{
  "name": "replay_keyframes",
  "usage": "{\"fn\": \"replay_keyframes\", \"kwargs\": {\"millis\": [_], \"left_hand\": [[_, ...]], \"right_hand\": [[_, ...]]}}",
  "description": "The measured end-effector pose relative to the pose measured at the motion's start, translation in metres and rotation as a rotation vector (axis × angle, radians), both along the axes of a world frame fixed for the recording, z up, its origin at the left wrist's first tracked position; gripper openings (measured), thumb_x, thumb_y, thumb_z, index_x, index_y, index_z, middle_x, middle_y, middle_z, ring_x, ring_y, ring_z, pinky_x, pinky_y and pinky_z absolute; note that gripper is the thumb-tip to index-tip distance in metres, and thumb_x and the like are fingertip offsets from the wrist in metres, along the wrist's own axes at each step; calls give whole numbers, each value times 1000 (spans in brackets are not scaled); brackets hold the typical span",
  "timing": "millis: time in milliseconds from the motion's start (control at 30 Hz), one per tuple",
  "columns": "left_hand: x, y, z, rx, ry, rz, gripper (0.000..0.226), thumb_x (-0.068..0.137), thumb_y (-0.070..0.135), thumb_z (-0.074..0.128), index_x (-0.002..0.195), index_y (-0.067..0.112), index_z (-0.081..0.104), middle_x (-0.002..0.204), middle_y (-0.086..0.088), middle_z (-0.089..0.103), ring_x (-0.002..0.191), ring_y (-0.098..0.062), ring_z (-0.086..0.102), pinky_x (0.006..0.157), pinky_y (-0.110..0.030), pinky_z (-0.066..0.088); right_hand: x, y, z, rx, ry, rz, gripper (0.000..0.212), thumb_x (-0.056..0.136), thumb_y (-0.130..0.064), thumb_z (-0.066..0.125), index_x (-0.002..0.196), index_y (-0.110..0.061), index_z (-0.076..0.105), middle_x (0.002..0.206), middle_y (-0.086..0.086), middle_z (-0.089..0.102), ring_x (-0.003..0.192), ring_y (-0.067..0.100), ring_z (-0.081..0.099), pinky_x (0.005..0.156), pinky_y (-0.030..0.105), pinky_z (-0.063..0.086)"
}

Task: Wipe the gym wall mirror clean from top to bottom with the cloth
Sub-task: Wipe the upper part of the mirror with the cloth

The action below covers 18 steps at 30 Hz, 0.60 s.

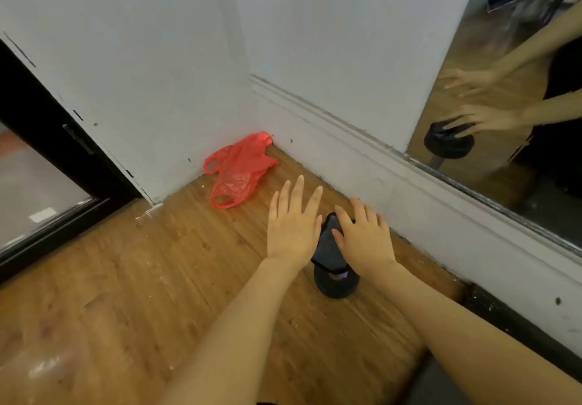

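The wall mirror [482, 42] stands at the right above a white skirting board [409, 190] and reflects both of my hands. No cloth shows in view. A black bottle-like object with a round base [335, 283] stands on the wooden floor close to the skirting. My right hand [365, 241] lies over its top, fingers spread and fairly straight, with the thumb across its dark head. To its left my left hand [293, 231] hovers flat and holds nothing, its fingers straight and pointing at the corner.
A crumpled red plastic bag [239, 171] lies in the wall corner on the wooden floor [157, 278]. A black-framed glass door [37, 190] fills the left edge. A dark strip [491, 310] runs along the skirting at lower right.
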<state>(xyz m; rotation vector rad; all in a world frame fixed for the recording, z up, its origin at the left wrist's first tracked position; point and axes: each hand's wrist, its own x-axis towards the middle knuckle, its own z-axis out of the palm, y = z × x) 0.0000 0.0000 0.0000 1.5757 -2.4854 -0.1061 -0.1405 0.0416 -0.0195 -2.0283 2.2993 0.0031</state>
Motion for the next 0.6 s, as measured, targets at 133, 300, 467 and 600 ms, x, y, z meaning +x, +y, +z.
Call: {"fn": "replay_keyframes", "kwargs": {"millis": [133, 300, 467, 600], "left_hand": [[4, 3, -11, -46, 0, 24, 58, 103, 35, 45, 157, 25, 27, 166, -12, 14, 153, -33, 13, 122, -46, 8], [10, 0, -29, -78, -57, 15, 59, 98, 35, 54, 153, 24, 37, 162, -14, 26, 149, -34, 26, 120, -48, 18], [16, 2, -31, 33, -32, 92, 56, 107, 38, 35, 159, 27, 18, 167, -10, 6, 154, -30, 4, 123, -44, 1], [16, 1, -28, 66, -63, 112, 56, 107, 40, 29, 160, 27, 13, 167, -8, 2, 154, -28, 0, 123, -43, -1]], "right_hand": [[2, 4, -12, 28, -91, -64, 54, 106, -43, 37, 156, -23, 28, 165, 12, 20, 148, 32, 25, 119, 47, 26], [6, -5, -21, 15, -169, -42, 53, 107, -39, 39, 156, -20, 30, 164, 10, 22, 149, 31, 25, 119, 47, 23], [9, -7, -31, 4, -246, 27, 49, 109, -33, 35, 155, -20, 32, 165, 9, 19, 151, 29, 19, 121, 44, 19], [7, -8, -36, 53, -305, 52, 58, 106, -50, 30, 156, -21, 32, 166, 5, 19, 154, 25, 9, 124, 42, 10]]}}
